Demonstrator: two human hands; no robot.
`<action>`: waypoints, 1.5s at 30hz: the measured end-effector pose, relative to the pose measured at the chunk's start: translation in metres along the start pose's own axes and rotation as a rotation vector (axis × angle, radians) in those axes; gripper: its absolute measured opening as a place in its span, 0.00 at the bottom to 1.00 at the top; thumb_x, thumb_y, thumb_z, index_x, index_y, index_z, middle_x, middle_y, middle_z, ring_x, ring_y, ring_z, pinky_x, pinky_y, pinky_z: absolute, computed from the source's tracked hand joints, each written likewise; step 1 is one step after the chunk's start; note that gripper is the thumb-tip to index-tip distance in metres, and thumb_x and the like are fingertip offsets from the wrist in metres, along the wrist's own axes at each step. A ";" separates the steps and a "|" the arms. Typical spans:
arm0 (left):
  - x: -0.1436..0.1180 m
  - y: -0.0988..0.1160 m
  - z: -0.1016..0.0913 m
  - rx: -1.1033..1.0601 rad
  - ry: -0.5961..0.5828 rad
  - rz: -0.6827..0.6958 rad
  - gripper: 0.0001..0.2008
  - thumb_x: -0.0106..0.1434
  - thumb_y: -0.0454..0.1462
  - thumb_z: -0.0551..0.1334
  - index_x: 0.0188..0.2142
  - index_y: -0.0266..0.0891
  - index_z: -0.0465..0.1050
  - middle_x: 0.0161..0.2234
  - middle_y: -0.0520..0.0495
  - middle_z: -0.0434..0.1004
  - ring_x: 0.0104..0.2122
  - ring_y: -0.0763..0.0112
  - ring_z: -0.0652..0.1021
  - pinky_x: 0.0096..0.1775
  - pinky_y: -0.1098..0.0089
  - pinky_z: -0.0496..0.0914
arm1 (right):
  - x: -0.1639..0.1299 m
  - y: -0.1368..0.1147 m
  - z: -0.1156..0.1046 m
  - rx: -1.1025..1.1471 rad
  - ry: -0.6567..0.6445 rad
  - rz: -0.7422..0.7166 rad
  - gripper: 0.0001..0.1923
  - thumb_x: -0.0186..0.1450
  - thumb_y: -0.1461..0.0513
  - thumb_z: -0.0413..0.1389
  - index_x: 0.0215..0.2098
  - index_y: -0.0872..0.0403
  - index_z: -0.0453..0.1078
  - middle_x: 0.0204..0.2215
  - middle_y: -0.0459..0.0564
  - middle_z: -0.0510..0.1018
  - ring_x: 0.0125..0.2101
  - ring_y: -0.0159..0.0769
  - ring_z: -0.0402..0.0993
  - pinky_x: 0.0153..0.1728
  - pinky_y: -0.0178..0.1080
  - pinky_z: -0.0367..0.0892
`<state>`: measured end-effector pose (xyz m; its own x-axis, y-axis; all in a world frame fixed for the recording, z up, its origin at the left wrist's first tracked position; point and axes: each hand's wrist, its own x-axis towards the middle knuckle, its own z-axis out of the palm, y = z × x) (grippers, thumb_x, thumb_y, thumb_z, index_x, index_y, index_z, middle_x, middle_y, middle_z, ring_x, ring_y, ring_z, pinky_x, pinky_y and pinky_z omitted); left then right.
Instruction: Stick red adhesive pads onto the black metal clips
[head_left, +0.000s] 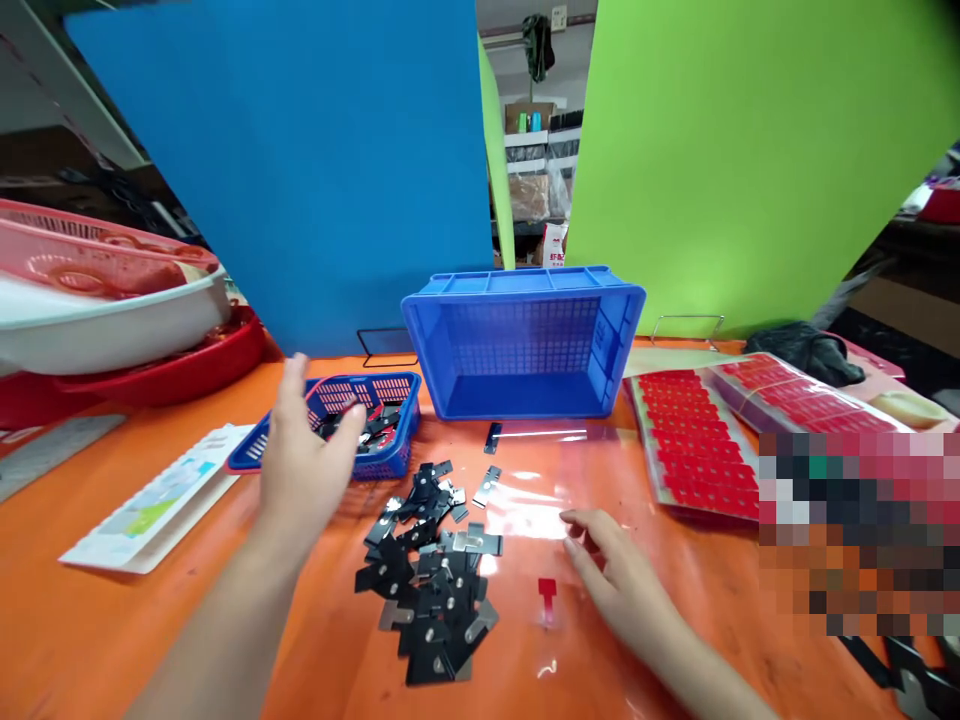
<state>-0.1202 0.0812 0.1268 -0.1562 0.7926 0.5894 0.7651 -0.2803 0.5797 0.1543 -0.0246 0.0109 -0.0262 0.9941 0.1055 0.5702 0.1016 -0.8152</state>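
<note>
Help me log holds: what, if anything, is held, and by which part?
Nothing appears held: the left grip and right grip are both open and empty.

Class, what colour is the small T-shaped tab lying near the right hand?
Red: the tab shows best in the head view, the only one.

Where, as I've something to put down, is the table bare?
Left front, between the leaflet and the left forearm; also between the right hand and the red sheets. It is crowded in the middle, where black pieces pile up, and behind them, where the basket and bin sit.
</note>
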 end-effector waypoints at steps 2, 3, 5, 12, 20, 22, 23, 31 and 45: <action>-0.023 0.004 0.011 0.038 -0.234 0.090 0.20 0.58 0.39 0.55 0.51 0.43 0.59 0.50 0.46 0.63 0.49 0.63 0.65 0.49 0.62 0.60 | -0.001 -0.004 -0.005 -0.066 -0.035 0.015 0.12 0.63 0.58 0.43 0.43 0.50 0.62 0.35 0.48 0.71 0.33 0.35 0.68 0.33 0.37 0.63; -0.039 0.006 0.019 0.042 -0.446 0.152 0.14 0.58 0.40 0.54 0.45 0.43 0.64 0.45 0.48 0.68 0.46 0.65 0.68 0.47 0.64 0.62 | -0.002 -0.005 -0.007 -0.105 -0.057 0.012 0.11 0.63 0.59 0.43 0.42 0.50 0.63 0.34 0.48 0.71 0.33 0.35 0.68 0.33 0.36 0.63; -0.070 0.009 0.035 0.060 -0.785 0.240 0.09 0.59 0.39 0.52 0.36 0.45 0.69 0.39 0.50 0.70 0.42 0.66 0.69 0.44 0.66 0.62 | -0.005 -0.006 -0.006 -0.196 -0.109 -0.014 0.10 0.63 0.60 0.44 0.38 0.50 0.64 0.33 0.47 0.71 0.33 0.35 0.68 0.33 0.36 0.62; -0.104 0.006 0.064 0.130 -0.986 0.152 0.06 0.52 0.36 0.57 0.31 0.41 0.68 0.33 0.48 0.69 0.37 0.64 0.69 0.38 0.68 0.60 | -0.023 -0.008 0.023 -0.717 -0.129 -0.191 0.04 0.60 0.62 0.50 0.30 0.53 0.66 0.27 0.49 0.70 0.28 0.39 0.67 0.26 0.37 0.58; -0.087 0.007 0.058 0.036 -0.916 -0.015 0.03 0.51 0.38 0.58 0.27 0.42 0.69 0.25 0.51 0.70 0.28 0.68 0.69 0.29 0.71 0.57 | -0.026 0.003 0.031 -0.872 -0.097 -0.312 0.01 0.58 0.65 0.52 0.29 0.53 0.64 0.25 0.50 0.69 0.25 0.40 0.65 0.22 0.38 0.55; -0.083 0.011 0.058 -0.097 -0.845 -0.104 0.08 0.53 0.39 0.57 0.33 0.42 0.70 0.26 0.51 0.71 0.28 0.69 0.69 0.30 0.71 0.58 | -0.026 0.004 0.030 -0.824 -0.098 -0.301 0.01 0.59 0.65 0.51 0.29 0.54 0.63 0.25 0.49 0.69 0.24 0.39 0.64 0.23 0.38 0.56; -0.082 0.015 0.059 -0.200 -0.803 -0.158 0.10 0.53 0.39 0.57 0.35 0.42 0.70 0.28 0.51 0.71 0.29 0.69 0.70 0.31 0.71 0.59 | -0.026 0.005 0.029 -0.805 -0.100 -0.296 0.01 0.59 0.65 0.50 0.29 0.54 0.63 0.25 0.49 0.69 0.24 0.38 0.64 0.23 0.38 0.56; -0.132 0.051 0.111 -1.115 -0.610 -0.862 0.17 0.50 0.36 0.63 0.40 0.40 0.64 0.28 0.53 0.67 0.26 0.76 0.71 0.31 0.73 0.64 | -0.033 0.004 0.033 -0.861 -0.122 -0.311 0.07 0.59 0.67 0.49 0.35 0.52 0.65 0.29 0.50 0.70 0.29 0.42 0.66 0.25 0.40 0.58; -0.153 0.050 0.127 -1.173 -0.651 -0.904 0.12 0.51 0.41 0.61 0.34 0.36 0.66 0.27 0.49 0.71 0.28 0.73 0.72 0.32 0.72 0.65 | -0.018 0.001 0.026 -0.502 -0.195 -0.212 0.09 0.61 0.66 0.46 0.27 0.51 0.64 0.27 0.47 0.71 0.27 0.36 0.68 0.29 0.38 0.63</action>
<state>0.0216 0.0148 -0.0057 0.2439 0.9174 -0.3143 -0.3470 0.3852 0.8551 0.1342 -0.0409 -0.0066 -0.3059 0.9476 0.0916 0.8545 0.3157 -0.4124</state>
